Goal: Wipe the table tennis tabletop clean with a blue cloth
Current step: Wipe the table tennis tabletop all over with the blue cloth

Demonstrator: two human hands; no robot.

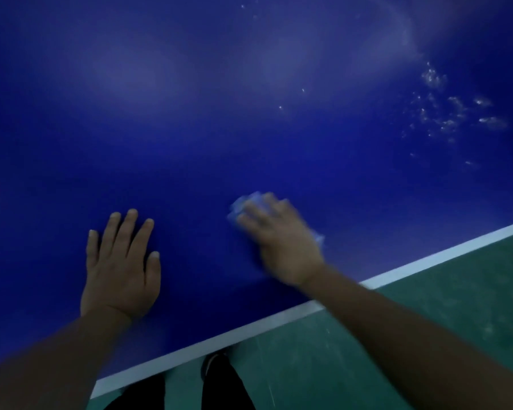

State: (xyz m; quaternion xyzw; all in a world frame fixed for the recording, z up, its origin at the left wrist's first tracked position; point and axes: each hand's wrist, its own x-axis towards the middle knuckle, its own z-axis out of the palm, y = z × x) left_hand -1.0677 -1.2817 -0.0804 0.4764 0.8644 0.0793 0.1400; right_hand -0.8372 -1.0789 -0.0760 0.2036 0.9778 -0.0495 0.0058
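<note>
The dark blue table tennis tabletop [219, 128] fills most of the view, its white edge line [249, 332] running from lower left to upper right. My left hand [120, 267] lies flat on the tabletop, fingers straight and spread. My right hand [282, 244] is blurred with motion and presses a pale blue cloth [243, 204] onto the surface near the edge. The cloth shows past my fingertips and again by the heel of the hand. A patch of water droplets [447, 110] glistens on the tabletop at the upper right.
A green floor [427, 321] lies beyond the table edge at the lower right. My dark trouser legs and a shoe [216, 377] stand right against the edge. Faint hazy smears [397, 28] mark the far part of the tabletop.
</note>
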